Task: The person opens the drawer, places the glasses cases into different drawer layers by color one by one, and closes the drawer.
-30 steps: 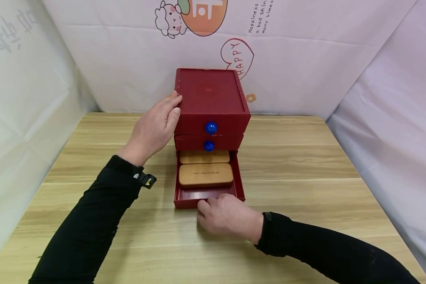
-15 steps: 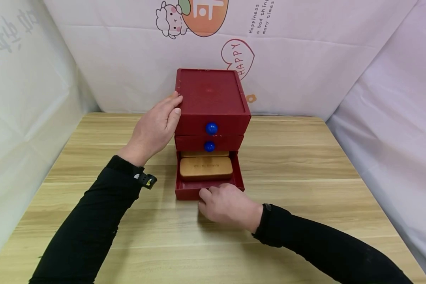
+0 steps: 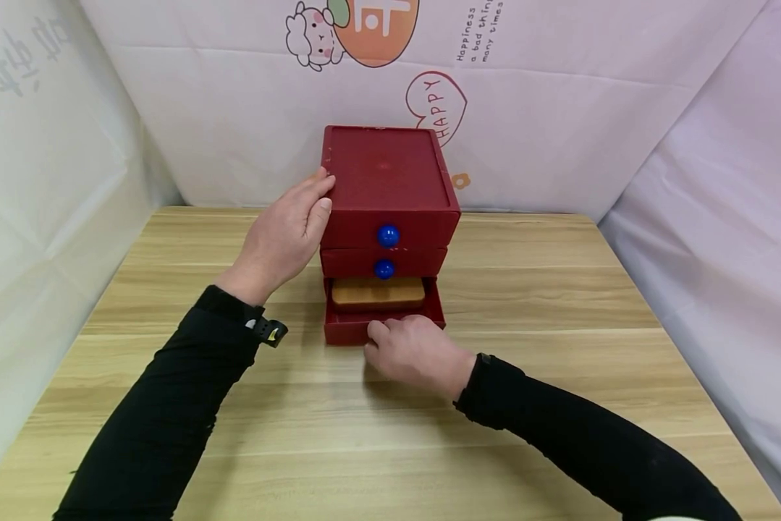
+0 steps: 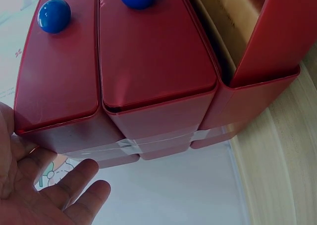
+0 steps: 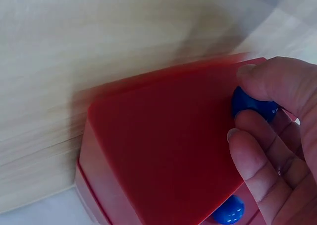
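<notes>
A red three-drawer cabinet (image 3: 383, 170) stands at the back of the table, with blue round knobs on its drawer fronts. Its bottom drawer (image 3: 346, 333) is partly out, and a tan case (image 3: 377, 293) lies inside. My right hand (image 3: 419, 354) pinches the blue knob (image 5: 252, 105) of that drawer between thumb and fingers, as the right wrist view shows. Against the cabinet's left side rests my left hand (image 3: 279, 235), fingers extended along its upper edge. In the left wrist view the left fingers (image 4: 81, 178) are straight and spread.
The wooden table (image 3: 527, 311) extends to both sides and in front of the cabinet. A white printed cloth (image 3: 546, 130) hangs close behind it, with cloth walls left and right. Clear tape (image 4: 130, 145) runs across the cabinet's side.
The bottom drawer has slid inward, away from me, with my right hand on its knob. Less of the tan cases shows now. My left hand has stayed in place.
</notes>
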A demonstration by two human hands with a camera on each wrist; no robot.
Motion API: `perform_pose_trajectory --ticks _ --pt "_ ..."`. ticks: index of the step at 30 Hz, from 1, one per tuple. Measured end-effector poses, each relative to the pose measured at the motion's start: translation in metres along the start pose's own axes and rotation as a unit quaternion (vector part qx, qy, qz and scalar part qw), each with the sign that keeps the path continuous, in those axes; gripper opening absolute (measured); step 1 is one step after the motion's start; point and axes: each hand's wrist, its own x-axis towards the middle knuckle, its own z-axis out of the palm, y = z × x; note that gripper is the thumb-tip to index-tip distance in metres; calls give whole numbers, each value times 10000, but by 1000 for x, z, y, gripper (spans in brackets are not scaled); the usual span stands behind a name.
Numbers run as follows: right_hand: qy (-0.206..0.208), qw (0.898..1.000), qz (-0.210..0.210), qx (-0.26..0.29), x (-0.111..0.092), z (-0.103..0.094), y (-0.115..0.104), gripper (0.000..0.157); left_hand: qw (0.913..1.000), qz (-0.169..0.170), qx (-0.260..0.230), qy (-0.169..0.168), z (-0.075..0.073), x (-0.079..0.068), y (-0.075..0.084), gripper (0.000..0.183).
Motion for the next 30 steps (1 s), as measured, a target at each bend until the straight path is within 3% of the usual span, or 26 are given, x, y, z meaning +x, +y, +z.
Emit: perform_pose_trajectory --ticks 17,30 --pt "229 9996 154 92 10 18 18 11 10000 -41 -32 4 -1 -1 0 60" --pt "666 9970 259 -282 16 29 29 17 10000 -31 -37 38 -1 0 0 60"
